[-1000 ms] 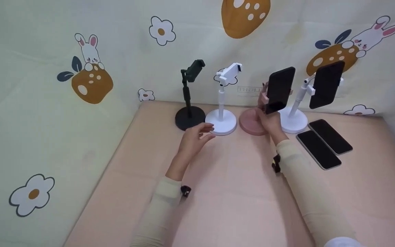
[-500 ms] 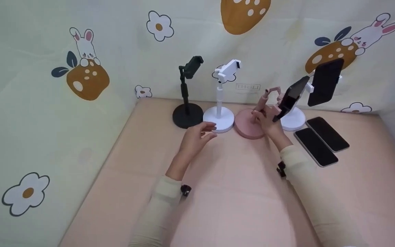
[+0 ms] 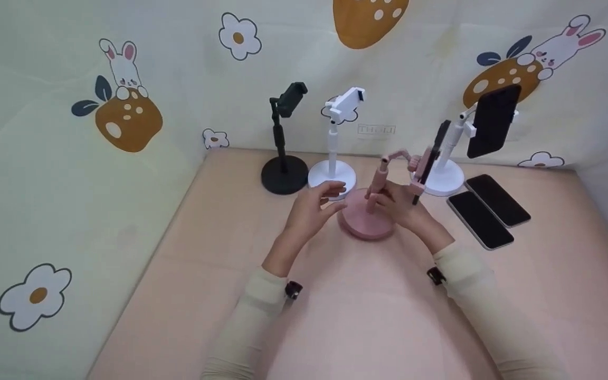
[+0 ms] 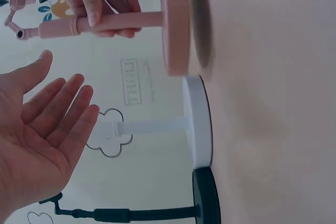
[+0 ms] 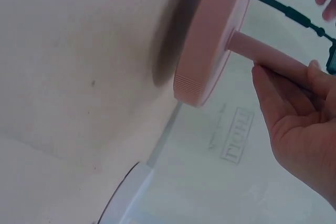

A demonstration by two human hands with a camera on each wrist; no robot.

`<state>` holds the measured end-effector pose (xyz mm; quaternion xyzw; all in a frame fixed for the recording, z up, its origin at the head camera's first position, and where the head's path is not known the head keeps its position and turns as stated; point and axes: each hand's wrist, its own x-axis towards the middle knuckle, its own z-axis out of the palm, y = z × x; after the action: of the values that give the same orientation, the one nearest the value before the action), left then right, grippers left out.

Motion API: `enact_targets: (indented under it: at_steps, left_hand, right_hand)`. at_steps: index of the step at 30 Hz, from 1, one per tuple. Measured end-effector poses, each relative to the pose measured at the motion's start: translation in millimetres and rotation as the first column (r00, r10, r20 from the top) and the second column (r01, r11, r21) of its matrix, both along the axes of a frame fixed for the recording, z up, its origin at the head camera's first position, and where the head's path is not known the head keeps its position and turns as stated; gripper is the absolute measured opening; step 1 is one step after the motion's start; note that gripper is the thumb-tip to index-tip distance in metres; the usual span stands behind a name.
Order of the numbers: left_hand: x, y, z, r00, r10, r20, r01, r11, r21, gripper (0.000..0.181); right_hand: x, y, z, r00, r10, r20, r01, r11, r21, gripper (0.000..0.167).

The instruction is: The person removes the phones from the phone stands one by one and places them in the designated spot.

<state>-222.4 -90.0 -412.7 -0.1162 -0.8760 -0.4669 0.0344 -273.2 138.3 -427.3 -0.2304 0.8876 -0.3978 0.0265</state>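
Note:
My right hand (image 3: pixel 401 206) grips the pole of a pink phone stand (image 3: pixel 368 214). In the right wrist view its round base (image 5: pixel 212 40) hangs just off the table, with a shadow beneath. A dark phone (image 3: pixel 435 153), seen nearly edge-on, sits in the pink stand's clamp. To the left of the pink base is my left hand (image 3: pixel 309 211), fingers loosely bent and palm facing the stand. In the left wrist view that hand (image 4: pixel 47 129) holds nothing and stays apart from the pink pole (image 4: pixel 126 21).
A black phone stand (image 3: pixel 284 174) and a white one (image 3: pixel 333 171) stand at the back, their clamps without phones. Another white stand (image 3: pixel 449 179) at the right bears a phone (image 3: pixel 495 121). Two phones (image 3: pixel 481 219) (image 3: pixel 498 199) lie side by side on the table.
My right hand has lifted the pink stand and brought it forward and left, turning it so its phone shows edge-on. My left hand has shifted slightly right.

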Motion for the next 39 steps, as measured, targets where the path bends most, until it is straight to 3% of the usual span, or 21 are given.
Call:
enact_targets:
  at_steps: [5, 10, 19, 27, 39]
  left_hand:
    - [3.0, 13.6, 5.1, 0.999, -0.047, -0.005, 0.047, 0.998, 0.036, 0.049]
    - [5.6, 24.6, 7.8, 0.996, -0.089, 0.001, 0.088, 0.994, 0.069, 0.053]
    - [2.5, 36.8, 5.8, 0.996, -0.087, -0.002, 0.087, 0.995, 0.052, 0.053]
    - [-5.6, 45.6, 10.1, 0.998, -0.052, -0.039, 0.054, 0.998, 0.038, 0.039]
    - [-6.7, 38.7, 6.6, 0.996, -0.049, -0.074, 0.049, 0.999, -0.006, 0.036]
  right_hand:
    - [16.0, -5.8, -3.8, 0.994, 0.111, -0.009, -0.111, 0.994, -0.020, 0.026]
    - [24.3, -11.2, -4.6, 0.989, 0.150, -0.014, -0.149, 0.988, 0.044, 0.038]
    - [26.2, -15.2, -8.4, 0.987, 0.147, 0.058, -0.149, 0.988, 0.041, 0.040]
    - [26.8, -20.2, -1.6, 0.995, 0.088, 0.053, -0.094, 0.987, 0.132, 0.037]
    - [27.9, -28.8, -3.8, 0.997, 0.067, 0.032, -0.071, 0.981, 0.181, 0.032]
